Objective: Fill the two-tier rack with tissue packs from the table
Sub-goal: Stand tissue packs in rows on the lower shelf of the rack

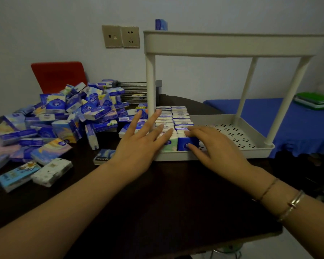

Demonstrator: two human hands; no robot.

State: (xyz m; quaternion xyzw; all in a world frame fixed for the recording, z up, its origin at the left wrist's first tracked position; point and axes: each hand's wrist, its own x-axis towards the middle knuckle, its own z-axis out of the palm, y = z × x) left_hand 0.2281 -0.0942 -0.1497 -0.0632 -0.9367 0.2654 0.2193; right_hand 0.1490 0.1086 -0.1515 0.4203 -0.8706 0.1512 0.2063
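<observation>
Hands flat on tissue packs in the rack's lower tier

Right hand point(213, 144) lies on the nearest blue tissue pack point(186, 143), fingers nearly straight, its grip closed on nothing; left hand point(138, 144) rests spread and wide, fingertips touching the pale green pack point(169, 144) beside it. Both packs front two rows of upright packs point(173, 116) filling the left end of the white plastic two-tier rack point(232, 45), whose perforated lower tray point(232, 133) shows bare on the right. One blue pack point(160, 24) stands on the top tier. A loose heap of blue-and-white packs point(64, 116) covers the dark table point(166, 202) to the left
</observation>
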